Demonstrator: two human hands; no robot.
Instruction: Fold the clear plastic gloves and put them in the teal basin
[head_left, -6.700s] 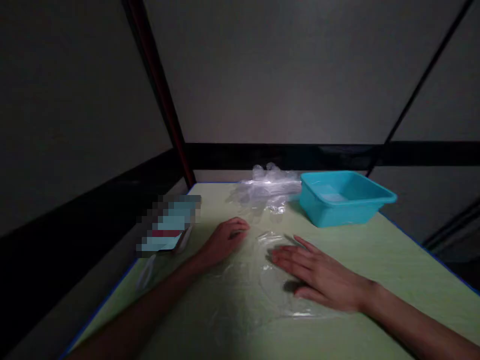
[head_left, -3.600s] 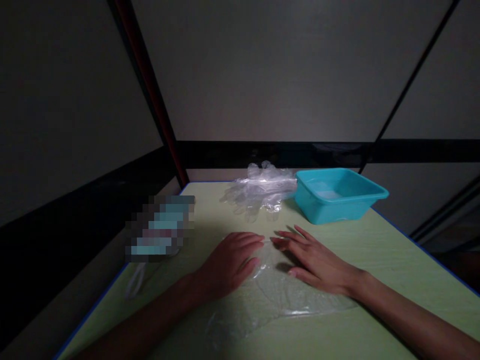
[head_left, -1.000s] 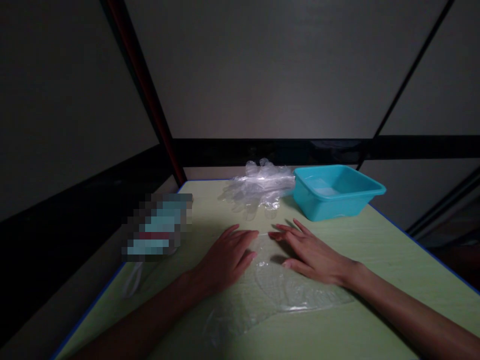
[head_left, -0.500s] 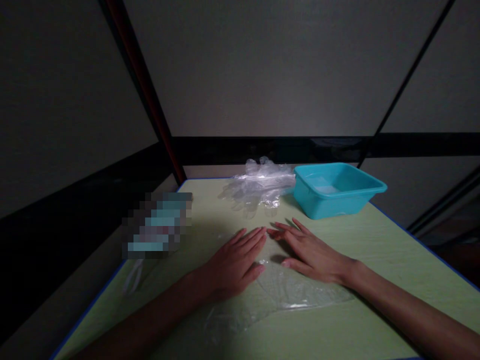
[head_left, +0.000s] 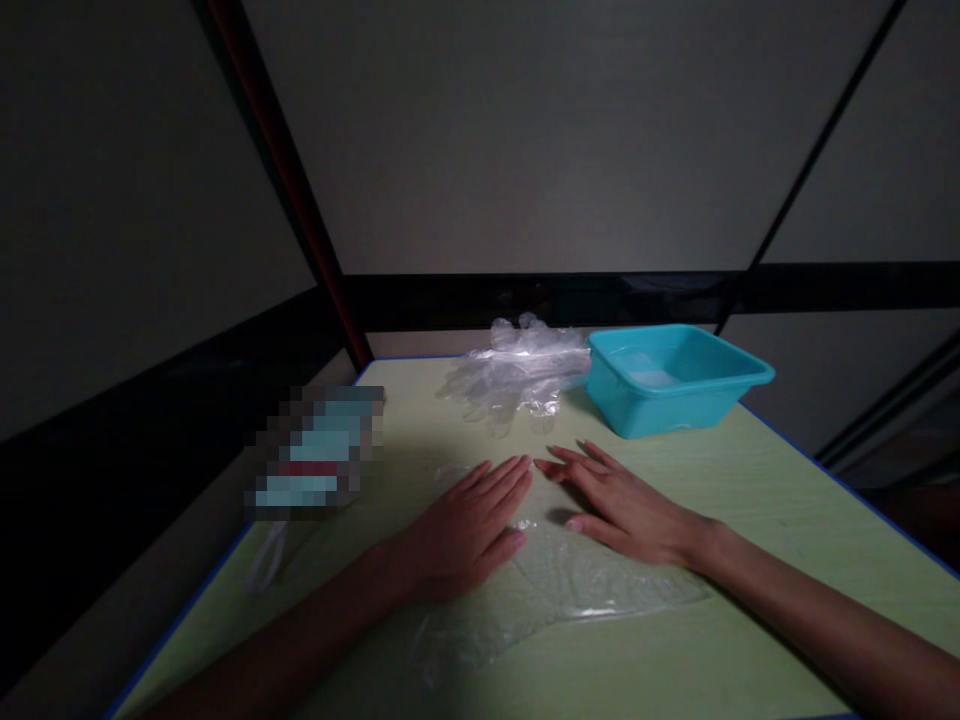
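Observation:
A clear plastic glove point(head_left: 555, 580) lies spread on the table beneath and between my hands; its outline is faint. My left hand point(head_left: 472, 525) rests flat over its left part, palm down, with the fingers stretched out and the thumb apart. To the right, my right hand point(head_left: 619, 500) is palm down with spread fingers, at the glove's upper right. I cannot tell whether its palm touches the plastic. The fingertips of both hands nearly meet. Neither hand grips anything.
Behind my hands lies a heap of clear plastic gloves point(head_left: 517, 375). Beside it on the right stands a turquoise basin point(head_left: 667, 412) with something pale inside. A blurred-out flat object point(head_left: 322, 450) with a white strap point(head_left: 266, 560) is at the left edge of the pale green table point(head_left: 787, 560).
My right hand has shifted down very slightly. My left hand stays nearly in place on the glove, and the other things have not moved.

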